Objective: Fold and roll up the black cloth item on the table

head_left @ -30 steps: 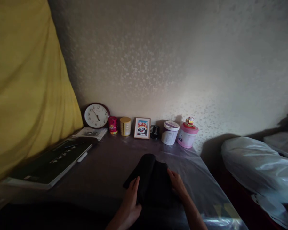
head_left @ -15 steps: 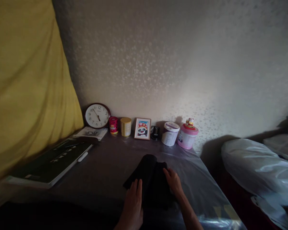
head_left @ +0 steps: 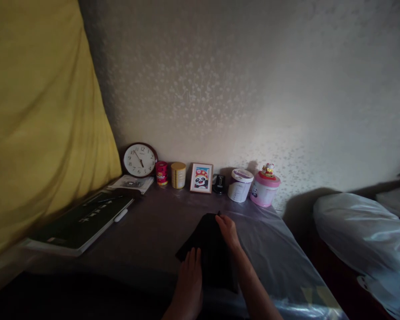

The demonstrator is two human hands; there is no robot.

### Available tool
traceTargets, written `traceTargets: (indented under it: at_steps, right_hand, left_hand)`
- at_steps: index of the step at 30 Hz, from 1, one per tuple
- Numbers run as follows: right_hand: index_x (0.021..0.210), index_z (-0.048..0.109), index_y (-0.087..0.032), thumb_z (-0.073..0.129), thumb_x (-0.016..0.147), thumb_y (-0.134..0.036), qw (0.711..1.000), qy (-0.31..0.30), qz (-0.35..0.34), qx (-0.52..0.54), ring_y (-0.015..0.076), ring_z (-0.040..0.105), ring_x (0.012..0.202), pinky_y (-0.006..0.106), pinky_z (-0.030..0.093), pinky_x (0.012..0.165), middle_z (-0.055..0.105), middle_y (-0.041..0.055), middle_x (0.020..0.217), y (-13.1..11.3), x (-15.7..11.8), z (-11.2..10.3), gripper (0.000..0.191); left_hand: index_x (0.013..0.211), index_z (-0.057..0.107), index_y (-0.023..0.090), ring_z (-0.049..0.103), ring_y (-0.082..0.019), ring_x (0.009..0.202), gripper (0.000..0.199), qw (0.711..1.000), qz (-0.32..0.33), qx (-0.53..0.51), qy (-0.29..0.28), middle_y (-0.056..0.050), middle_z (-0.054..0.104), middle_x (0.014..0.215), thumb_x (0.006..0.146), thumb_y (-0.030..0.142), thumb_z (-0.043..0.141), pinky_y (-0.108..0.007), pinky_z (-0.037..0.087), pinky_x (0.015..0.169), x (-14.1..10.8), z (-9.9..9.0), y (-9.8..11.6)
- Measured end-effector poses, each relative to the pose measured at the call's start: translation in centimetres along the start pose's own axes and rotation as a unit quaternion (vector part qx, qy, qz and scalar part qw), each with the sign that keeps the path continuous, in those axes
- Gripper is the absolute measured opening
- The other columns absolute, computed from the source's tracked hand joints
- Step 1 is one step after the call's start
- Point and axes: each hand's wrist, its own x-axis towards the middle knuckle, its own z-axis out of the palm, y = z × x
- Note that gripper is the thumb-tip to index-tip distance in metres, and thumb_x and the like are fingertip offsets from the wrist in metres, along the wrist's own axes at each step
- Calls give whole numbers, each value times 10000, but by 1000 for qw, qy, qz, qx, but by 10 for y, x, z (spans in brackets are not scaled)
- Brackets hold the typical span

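Observation:
A black folded cloth (head_left: pixel 213 253), perhaps a garment, lies on the plastic-covered table (head_left: pixel 146 231) in front of me. My left hand (head_left: pixel 190 273) rests flat on its near left part, fingers stretched out and close together. At the far right corner of the cloth, my right hand (head_left: pixel 228 229) pinches the edge between thumb and fingers. Dim light hides the cloth's folds and its near end.
Along the wall stand a clock (head_left: pixel 140 160), a red can (head_left: pixel 162 173), a yellow canister (head_left: pixel 178 175), a framed panda picture (head_left: pixel 202 178) and two tubs (head_left: pixel 240 186). A large dark green book (head_left: pixel 83 222) lies left. White plastic bags (head_left: pixel 360 231) sit at right.
My right hand has moved up and left, bringing the cloth's right part over toward the left part. My left hand stays pressed on the cloth. The view has shifted slightly.

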Motion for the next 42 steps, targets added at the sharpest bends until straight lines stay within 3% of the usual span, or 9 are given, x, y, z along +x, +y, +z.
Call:
traceTargets:
  at_steps: [5, 12, 15, 19, 21, 24, 30, 36, 42]
  right_hand:
    - [866, 617, -98, 489, 755, -354, 999, -24, 35, -27, 212, 619, 828, 258, 449, 669, 659, 118, 861, -5, 5, 26, 307]
    - [897, 515, -131, 398, 847, -291, 989, -137, 54, -24, 101, 618, 542, 179, 415, 461, 674, 43, 776, -5, -2, 42, 204]
    - [863, 527, -136, 418, 831, -239, 987, -154, 34, -44, 93, 619, 562, 178, 409, 489, 676, 24, 773, -7, -4, 39, 154]
    - [895, 563, -151, 417, 823, -185, 980, -162, -45, -109, 100, 625, 630, 211, 422, 611, 685, 5, 787, -12, -11, 36, 167]
    - [923, 584, -168, 416, 825, -170, 973, -173, -91, -123, 119, 633, 722, 225, 426, 666, 688, 1, 814, -15, -19, 33, 195]
    - [967, 612, -204, 430, 848, -193, 959, -201, -168, -108, 132, 621, 843, 230, 433, 744, 684, -10, 859, -17, -35, 24, 218]
    - [992, 639, -194, 385, 916, -254, 921, -163, -337, -108, 153, 538, 1038, 298, 388, 939, 646, 36, 1021, 0, -62, 11, 272]
    - [1068, 624, -202, 353, 929, -266, 911, -131, -344, -187, 188, 445, 1192, 438, 249, 1049, 609, 52, 1138, 31, -17, 20, 310]
    - [1024, 630, -187, 335, 909, -186, 914, -116, -270, -281, 181, 546, 1040, 343, 362, 941, 625, 68, 1088, 32, 45, 18, 317]
  left_hand:
    - [1354, 303, 21, 252, -319, 1307, 721, 991, 39, -49, 117, -212, 252, 1411, 636, -19, 367, -452, 290, 1053, 8, 17, -6]
    - [1356, 271, -11, 242, -286, 1317, 651, 999, 20, -38, 13, -205, 251, 1416, 720, 46, 397, -405, 236, 1090, 0, 20, -20]
    - [1322, 339, -22, 330, -270, 1279, 545, 995, 3, -63, 80, -211, 344, 1370, 847, 243, 377, -377, 308, 1059, -2, 30, -28]
    - [1276, 457, 129, 337, -271, 1276, 480, 978, 73, -73, 183, -134, 355, 1386, 829, 296, 406, -424, 327, 1042, -1, 22, -22]
    - [1327, 396, 187, 275, -297, 1304, 598, 979, 108, -69, 160, -107, 257, 1441, 737, 232, 486, -472, 293, 1050, 2, 12, -15]
    - [1396, 253, 200, 205, -322, 1325, 784, 989, 83, -68, 103, -105, 170, 1466, 653, 152, 498, -510, 273, 1046, 7, 7, -8]
    - [1399, 231, 127, 141, -297, 1344, 762, 994, 61, -65, 63, -107, 130, 1469, 667, 92, 440, -453, 230, 1086, 15, 27, -13]
    - [1416, 139, 148, 121, -307, 1342, 820, 989, 79, -105, 72, -90, 46, 1470, 663, 117, 461, -435, 240, 1086, 29, 40, -19]
    - [1406, 176, 163, 177, -297, 1326, 773, 993, 54, -85, 64, -145, 89, 1451, 676, 8, 374, -419, 281, 1065, 30, 37, -17]
